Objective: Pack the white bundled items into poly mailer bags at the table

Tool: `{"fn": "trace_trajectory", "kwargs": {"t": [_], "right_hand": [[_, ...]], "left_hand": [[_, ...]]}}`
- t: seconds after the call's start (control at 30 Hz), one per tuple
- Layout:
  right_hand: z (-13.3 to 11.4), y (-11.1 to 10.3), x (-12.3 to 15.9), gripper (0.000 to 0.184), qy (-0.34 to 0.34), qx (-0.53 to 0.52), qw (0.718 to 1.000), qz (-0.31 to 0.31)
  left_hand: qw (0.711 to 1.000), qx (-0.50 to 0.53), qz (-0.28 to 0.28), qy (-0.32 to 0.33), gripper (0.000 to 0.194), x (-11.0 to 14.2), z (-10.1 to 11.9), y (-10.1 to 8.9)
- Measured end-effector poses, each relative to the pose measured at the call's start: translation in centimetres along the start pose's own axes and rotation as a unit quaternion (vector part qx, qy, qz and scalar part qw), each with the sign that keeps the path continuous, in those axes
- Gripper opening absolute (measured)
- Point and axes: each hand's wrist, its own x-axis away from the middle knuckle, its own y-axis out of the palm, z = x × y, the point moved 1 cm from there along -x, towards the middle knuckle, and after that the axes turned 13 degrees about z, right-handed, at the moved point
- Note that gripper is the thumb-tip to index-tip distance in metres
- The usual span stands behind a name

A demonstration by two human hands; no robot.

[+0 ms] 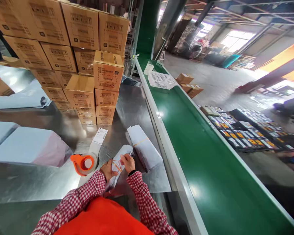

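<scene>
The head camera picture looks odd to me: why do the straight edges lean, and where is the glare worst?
Head view: a wide lens bends the scene, so the green conveyor belt fans out and the stacked cartons lean; the steel table mirrors light in pale patches; the windows at far right are blown out white; both hands, left hand and right hand, on the white parcel, look sharp.

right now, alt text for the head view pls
Both hands, left hand and right hand, grip a white wrapped parcel on a steel table. An orange tape dispenser sits left; stacked cartons behind, green conveyor right.
</scene>
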Motion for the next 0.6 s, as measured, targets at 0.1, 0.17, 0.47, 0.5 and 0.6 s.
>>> {"fn": "trace_trajectory", "kwargs": {"t": [0.1,0.17,0.47,0.5,0.6], "right_hand": [[0.6,0.1,0.1,0.044,0.014,-0.015,1.000,-0.012],[1.0,0.4,0.4,0.047,0.019,-0.020,0.999,-0.019],[0.6,-2.6,0.3,0.042,-0.065,0.043,0.997,0.010],[0.6,-4.1,-0.5,0.047,-0.079,0.085,0.992,0.050],[1.4,-8.6,-3.6,0.092,-0.057,0.308,0.938,0.150]], "left_hand": [[0.999,0.002,0.012,0.046,0.085,0.0,0.0,0.1],[0.997,0.008,0.017,0.076,0.081,0.1,0.1,0.0],[0.994,0.000,0.025,0.105,0.067,0.1,-0.2,0.1],[0.996,-0.012,0.026,0.087,0.083,0.2,-0.1,0.2],[0.999,-0.024,0.019,0.013,0.109,0.4,0.0,0.1]]}}
